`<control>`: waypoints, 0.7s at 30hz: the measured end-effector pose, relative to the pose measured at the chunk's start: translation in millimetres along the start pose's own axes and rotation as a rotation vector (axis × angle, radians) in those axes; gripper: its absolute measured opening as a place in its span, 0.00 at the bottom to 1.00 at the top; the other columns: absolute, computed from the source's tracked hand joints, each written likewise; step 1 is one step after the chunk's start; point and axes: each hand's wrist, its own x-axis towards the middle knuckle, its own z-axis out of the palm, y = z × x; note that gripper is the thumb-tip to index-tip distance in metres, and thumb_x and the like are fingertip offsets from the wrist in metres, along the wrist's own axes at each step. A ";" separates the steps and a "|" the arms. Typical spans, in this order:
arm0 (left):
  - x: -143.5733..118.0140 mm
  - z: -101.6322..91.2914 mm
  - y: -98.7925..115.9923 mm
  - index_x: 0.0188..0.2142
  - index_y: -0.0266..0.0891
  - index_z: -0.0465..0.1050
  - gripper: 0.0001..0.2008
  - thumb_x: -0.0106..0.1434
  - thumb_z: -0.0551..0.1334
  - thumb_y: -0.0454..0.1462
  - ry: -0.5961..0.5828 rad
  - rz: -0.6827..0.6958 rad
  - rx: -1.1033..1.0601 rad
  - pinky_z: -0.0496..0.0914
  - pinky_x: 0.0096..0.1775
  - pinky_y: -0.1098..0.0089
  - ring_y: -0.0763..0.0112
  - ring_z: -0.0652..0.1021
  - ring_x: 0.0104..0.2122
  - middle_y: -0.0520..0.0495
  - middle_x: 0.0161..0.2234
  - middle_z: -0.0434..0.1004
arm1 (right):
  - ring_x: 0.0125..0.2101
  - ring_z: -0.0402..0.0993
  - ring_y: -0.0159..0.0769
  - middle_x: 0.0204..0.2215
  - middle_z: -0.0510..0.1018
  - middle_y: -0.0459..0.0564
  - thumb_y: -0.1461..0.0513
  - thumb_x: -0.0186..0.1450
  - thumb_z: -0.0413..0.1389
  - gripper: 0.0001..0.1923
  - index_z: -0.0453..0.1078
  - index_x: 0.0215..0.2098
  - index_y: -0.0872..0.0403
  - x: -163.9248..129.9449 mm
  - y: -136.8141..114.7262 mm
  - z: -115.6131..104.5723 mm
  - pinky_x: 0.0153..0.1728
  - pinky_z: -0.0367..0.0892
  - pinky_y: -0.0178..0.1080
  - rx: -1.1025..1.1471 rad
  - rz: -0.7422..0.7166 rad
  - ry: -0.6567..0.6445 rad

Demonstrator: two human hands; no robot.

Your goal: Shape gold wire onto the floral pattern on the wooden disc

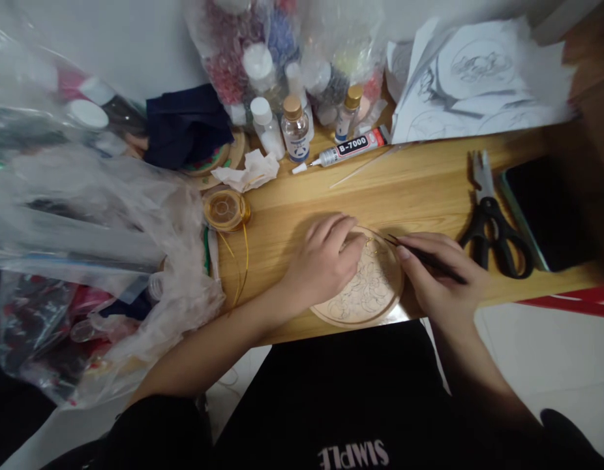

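Note:
A round embroidery hoop (363,297) lies at the table's front edge, its pale face covered with a line drawing of flowers. My left hand (326,261) rests over its upper left side with the fingers curled down. Bits of gold wire (373,248) show on the hoop beside those fingertips; what they press or pinch is hidden. At the hoop's right rim, my right hand (446,274) grips black tweezers (432,259), their tips pointing left over the hoop's upper right. A spool of gold wire (227,207) sits to the left, with loose strands trailing toward my left forearm.
Black-handled scissors (492,228) and a phone (549,212) lie at right. Behind are a B-7000 glue tube (351,149), small bottles (295,130), a crumpled tissue (250,171) and drawn sheets (473,85). Plastic bags (175,261) crowd the left side.

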 end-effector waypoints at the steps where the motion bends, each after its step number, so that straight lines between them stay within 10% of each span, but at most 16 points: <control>1: -0.1 -0.4 0.1 0.47 0.31 0.72 0.12 0.67 0.56 0.33 -0.001 -0.014 -0.013 0.67 0.55 0.54 0.55 0.71 0.54 0.35 0.51 0.73 | 0.36 0.78 0.36 0.35 0.81 0.47 0.66 0.59 0.63 0.10 0.77 0.39 0.48 -0.7 0.5 1.4 0.38 0.75 0.43 0.001 0.001 0.008; 13: 8.7 -16.8 -10.2 0.49 0.35 0.72 0.12 0.71 0.53 0.33 -0.026 0.337 0.222 0.69 0.51 0.63 0.63 0.74 0.54 0.43 0.52 0.77 | 0.34 0.78 0.34 0.33 0.82 0.46 0.65 0.60 0.62 0.08 0.78 0.38 0.49 1.6 4.8 -5.9 0.37 0.75 0.40 0.084 0.052 0.016; 21: -30.6 -37.1 21.4 0.51 0.38 0.69 0.15 0.68 0.52 0.33 -0.076 -0.237 0.470 0.72 0.36 0.56 0.52 0.76 0.41 0.35 0.47 0.75 | 0.34 0.79 0.34 0.34 0.82 0.46 0.64 0.60 0.62 0.06 0.78 0.36 0.50 -0.3 14.0 -24.0 0.38 0.77 0.40 0.133 0.057 -0.081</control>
